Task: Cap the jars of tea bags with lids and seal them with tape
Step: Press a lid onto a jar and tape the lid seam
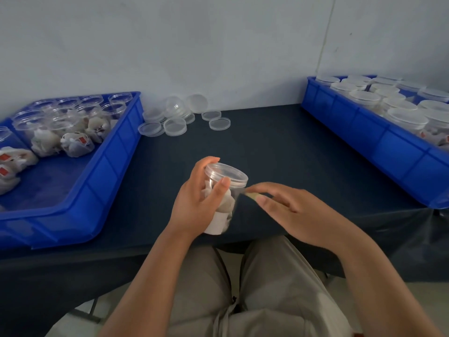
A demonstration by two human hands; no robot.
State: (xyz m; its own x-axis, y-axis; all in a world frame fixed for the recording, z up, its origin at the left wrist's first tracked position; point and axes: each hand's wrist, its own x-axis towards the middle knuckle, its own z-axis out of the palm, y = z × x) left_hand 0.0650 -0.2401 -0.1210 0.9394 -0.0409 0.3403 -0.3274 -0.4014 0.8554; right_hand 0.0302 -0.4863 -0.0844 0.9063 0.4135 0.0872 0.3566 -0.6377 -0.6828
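My left hand (198,203) grips a clear plastic jar of tea bags (224,190), tilted, above the table's near edge. A clear lid (227,171) sits on the jar's top. My right hand (289,210) is just right of the jar, its thumb and forefinger pinching a small strip of tape (251,195) that reaches toward the jar's side below the lid. Several loose clear lids (173,126) lie at the back of the table by the wall.
A blue bin (109,161) on the left holds several uncapped jars of tea bags. A second blue bin (379,139) on the right holds several capped jars. The dark blue table (279,147) lies between them, and my knees are below its edge.
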